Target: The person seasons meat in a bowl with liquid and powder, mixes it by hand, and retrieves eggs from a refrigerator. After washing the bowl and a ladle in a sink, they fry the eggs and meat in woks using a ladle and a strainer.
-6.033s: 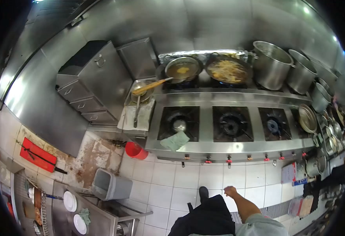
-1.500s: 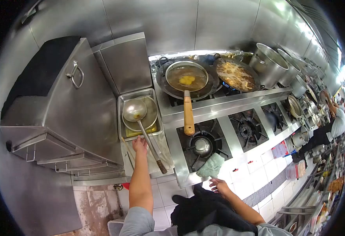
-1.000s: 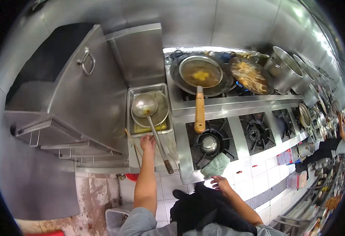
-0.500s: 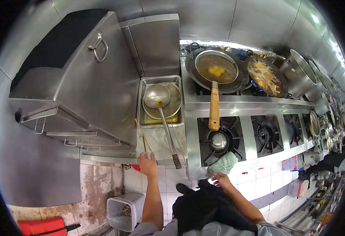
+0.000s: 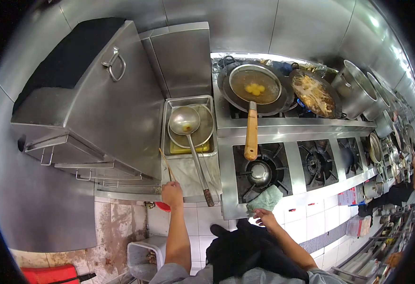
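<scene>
My left hand is closed around the near end of the long wooden chopsticks, which point away over the steel counter's left edge. To their right, a ladle rests with its bowl in a round strainer over a steel pan of yellow oil, its handle reaching toward me. My right hand is beside a green cloth at the stove's front edge, fingers loosely bent and apart. Beyond it, a wooden-handled strainer sits in a wok, with yellow pieces in its liquid.
A second wok holds browned, bubbling food over a blue flame. Tall steel pots stand right of it. Burners line the stove front. A grey bin is on the floor at left. Another person is at far right.
My left hand has moved slightly forward and its fingers have closed on the chopsticks. My right hand stays by the cloth. The yellow pieces in the strainer have shifted, and the view has moved slightly.
</scene>
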Available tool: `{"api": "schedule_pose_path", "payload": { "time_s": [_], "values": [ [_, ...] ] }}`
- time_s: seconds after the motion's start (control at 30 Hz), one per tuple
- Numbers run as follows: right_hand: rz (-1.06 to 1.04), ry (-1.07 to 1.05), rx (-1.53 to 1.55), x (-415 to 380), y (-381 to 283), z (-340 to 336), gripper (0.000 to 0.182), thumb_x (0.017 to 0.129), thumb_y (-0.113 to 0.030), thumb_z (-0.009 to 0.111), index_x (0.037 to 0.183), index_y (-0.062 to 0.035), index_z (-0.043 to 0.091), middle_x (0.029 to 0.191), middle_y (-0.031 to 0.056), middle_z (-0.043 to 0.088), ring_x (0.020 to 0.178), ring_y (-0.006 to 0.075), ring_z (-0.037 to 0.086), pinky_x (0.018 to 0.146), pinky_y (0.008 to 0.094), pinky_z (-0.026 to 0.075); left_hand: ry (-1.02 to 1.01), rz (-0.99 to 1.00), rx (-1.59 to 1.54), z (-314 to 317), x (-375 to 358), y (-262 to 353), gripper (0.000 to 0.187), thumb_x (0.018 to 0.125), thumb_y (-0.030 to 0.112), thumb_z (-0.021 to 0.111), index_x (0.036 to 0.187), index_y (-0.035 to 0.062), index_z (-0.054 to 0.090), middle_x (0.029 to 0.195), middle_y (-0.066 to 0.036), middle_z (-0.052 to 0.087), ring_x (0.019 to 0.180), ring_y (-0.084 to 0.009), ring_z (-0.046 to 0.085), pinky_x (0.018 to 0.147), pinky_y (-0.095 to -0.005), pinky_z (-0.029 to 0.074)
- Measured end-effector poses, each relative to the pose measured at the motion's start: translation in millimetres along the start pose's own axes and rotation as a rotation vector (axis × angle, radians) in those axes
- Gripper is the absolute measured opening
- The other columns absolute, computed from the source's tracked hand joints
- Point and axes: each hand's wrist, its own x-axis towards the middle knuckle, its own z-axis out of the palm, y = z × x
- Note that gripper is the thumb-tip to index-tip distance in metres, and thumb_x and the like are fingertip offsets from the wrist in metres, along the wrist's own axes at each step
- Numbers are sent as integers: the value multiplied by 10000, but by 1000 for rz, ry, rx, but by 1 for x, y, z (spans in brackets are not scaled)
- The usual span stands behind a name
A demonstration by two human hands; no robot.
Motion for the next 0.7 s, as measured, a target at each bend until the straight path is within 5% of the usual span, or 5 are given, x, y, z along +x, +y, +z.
{"api": "schedule_pose_path", "payload": {
  "time_s": [0.2, 0.3, 0.37, 0.47, 0.7],
  "values": [
    [29, 49, -5, -2, 12, -9, 323, 950, -305, 495, 1164, -82, 592, 853, 46, 663, 641, 113, 579, 545, 250, 459, -19, 4, -9, 2, -22, -14, 234, 744, 311, 615, 811, 106, 708, 779, -148, 647, 790, -334, 641, 678, -432, 501],
    [13, 44, 0, 1, 21, -13, 324, 948, -306, 502, 1151, -71, 597, 852, 51, 662, 628, 112, 575, 535, 246, 457, -112, -150, -351, 18, -36, -22, 254, 729, 308, 653, 765, 59, 689, 649, -104, 621, 646, -263, 624, 576, -374, 470],
    [43, 41, -10, 0, 18, -12, 324, 945, -307, 506, 1149, -72, 596, 866, 49, 650, 646, 122, 574, 563, 258, 461, -362, -587, -864, 8, -54, -2, 259, 731, 281, 692, 690, 30, 648, 555, -24, 536, 521, -143, 513, 486, -298, 378],
    [68, 24, -30, 2, 12, -6, 320, 940, -309, 515, 1139, -72, 596, 875, 46, 638, 663, 131, 575, 587, 266, 464, -413, -652, -1083, 14, -58, 17, 261, 731, 247, 710, 636, 27, 606, 557, 18, 473, 488, -84, 403, 453, -263, 301],
    [27, -9, -36, 11, 5, -7, 293, 936, -302, 519, 1097, -71, 601, 868, 46, 642, 659, 121, 582, 575, 259, 462, -466, -577, -1056, 43, -16, 52, 212, 809, 242, 639, 753, 43, 685, 624, -2, 555, 505, -119, 481, 444, -281, 345]
  ]
}}
